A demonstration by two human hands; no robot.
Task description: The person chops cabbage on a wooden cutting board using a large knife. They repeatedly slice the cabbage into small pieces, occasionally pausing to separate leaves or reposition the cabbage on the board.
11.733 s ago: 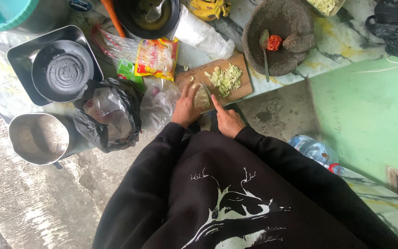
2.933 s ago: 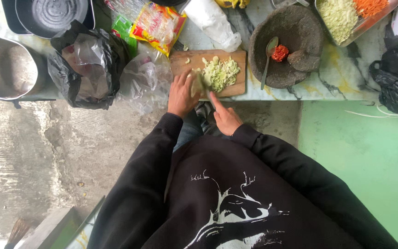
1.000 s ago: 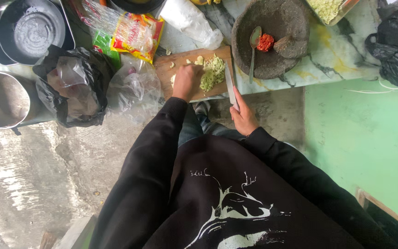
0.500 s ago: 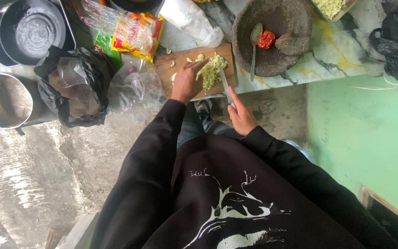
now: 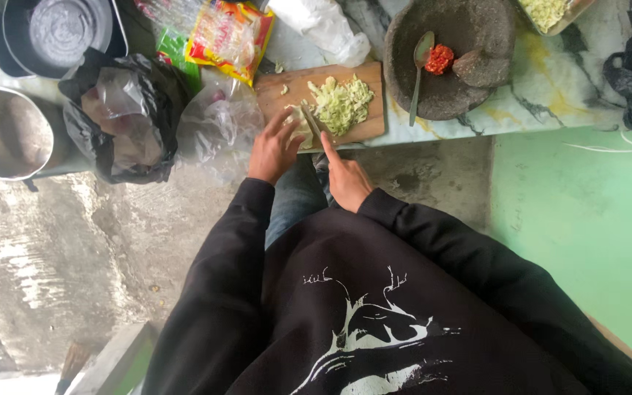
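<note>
A wooden cutting board (image 5: 364, 82) lies on the marble counter edge with a heap of chopped pale green cabbage (image 5: 341, 103) on it. My left hand (image 5: 273, 148) presses a small uncut piece of cabbage (image 5: 298, 119) at the board's near left corner, fingers spread. My right hand (image 5: 345, 176) grips a knife (image 5: 311, 121), forefinger along its back, with the blade set against that piece.
A stone mortar (image 5: 469, 80) with red chilli paste, a spoon and a pestle stands right of the board. Noodle packets (image 5: 230, 35), clear and black plastic bags (image 5: 122, 124), a metal pot (image 5: 5, 132) and a pan on a tray (image 5: 60, 31) lie to the left.
My right hand has brought the knife from the board's right edge back to the left. It now cuts at the piece under my left hand, and the cabbage heap sits pushed to the right.
</note>
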